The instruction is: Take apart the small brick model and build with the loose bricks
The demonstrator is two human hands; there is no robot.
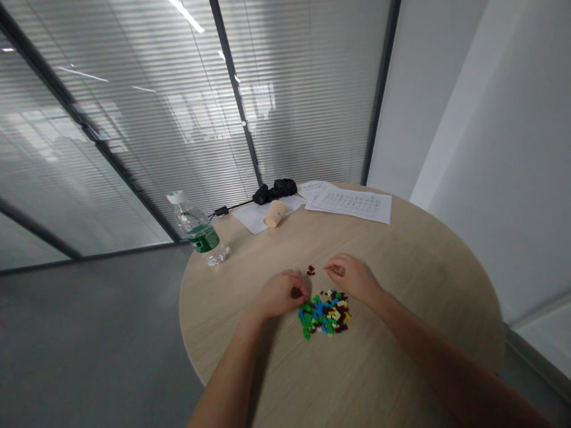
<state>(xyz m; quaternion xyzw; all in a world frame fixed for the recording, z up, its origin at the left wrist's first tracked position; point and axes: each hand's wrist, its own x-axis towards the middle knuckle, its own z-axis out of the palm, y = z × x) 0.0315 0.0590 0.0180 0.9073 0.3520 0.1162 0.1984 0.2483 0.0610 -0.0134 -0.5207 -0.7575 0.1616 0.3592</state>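
A loose pile of small toy building bricks in green, blue, dark brown, cream and yellow lies on the round wooden table. Just beyond it sits a small cluster of dark brown bricks. My left hand is at the pile's upper left edge, fingers curled in; a dark spot inside the curl could be a brick or shadow. To the right of the brown cluster, my right hand has thumb and fingertips brought together in a pinch. Whatever lies between those fingertips is too small to make out.
A plastic water bottle with a green label stands at the table's left edge. Toward the back are a paper cup on its side, a black folded umbrella and printed sheets. Glass panels with blinds rise behind.
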